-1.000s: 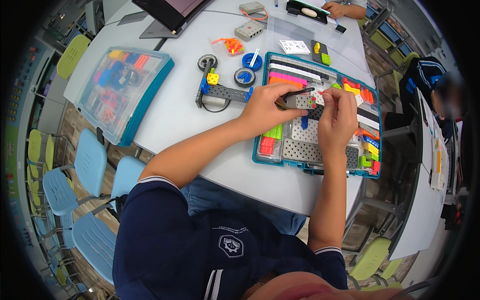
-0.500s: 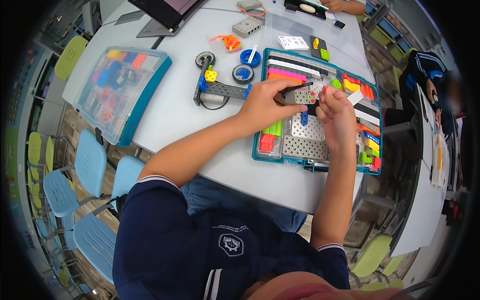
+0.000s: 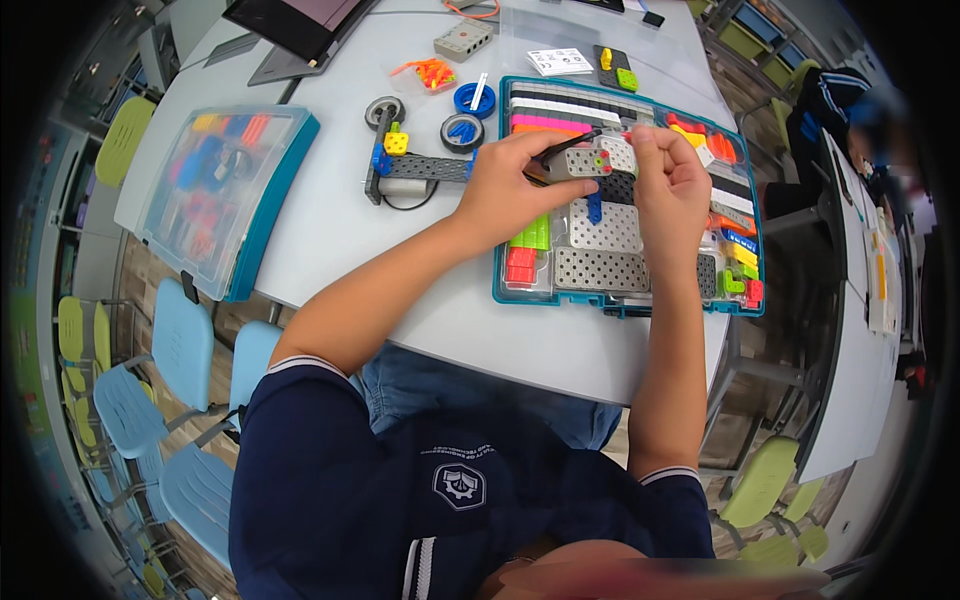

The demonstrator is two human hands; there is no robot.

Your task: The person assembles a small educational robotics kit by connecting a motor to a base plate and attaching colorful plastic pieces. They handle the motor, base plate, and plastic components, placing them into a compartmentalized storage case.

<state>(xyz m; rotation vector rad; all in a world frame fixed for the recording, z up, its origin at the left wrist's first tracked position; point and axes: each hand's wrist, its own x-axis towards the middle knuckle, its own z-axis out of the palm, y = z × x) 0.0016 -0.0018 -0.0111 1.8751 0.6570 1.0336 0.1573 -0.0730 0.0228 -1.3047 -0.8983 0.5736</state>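
Note:
My left hand (image 3: pixel 503 190) is closed around a grey block-shaped motor (image 3: pixel 578 163) with a black cable, held above the open parts case (image 3: pixel 570 299). Small pink and green pegs sit at the motor's right end. Just to the right, my right hand (image 3: pixel 674 190) is raised with thumb and fingers pinched together. A small red piece (image 3: pixel 629 138) shows at its fingertips, partly hidden. Beneath the hands, the case holds grey perforated plates (image 3: pixel 603 270), a blue connector (image 3: pixel 595 208) and coloured bricks. Left of my left hand lies a dark beam assembly (image 3: pixel 430 170).
A lidded parts case (image 3: pixel 225 190) stands at the table's left. Beyond the beam assembly lie blue-hubbed wheels (image 3: pixel 462 133), a bag of orange pegs (image 3: pixel 428 75), a grey control box (image 3: pixel 463 40) and a white leaflet (image 3: pixel 558 62). A laptop (image 3: pixel 300 30) sits at the far left.
The view has shifted, so the table's contents appear higher and slightly left. My left hand keeps its grip on the motor. My right hand has risen slightly relative to it, still pinched.

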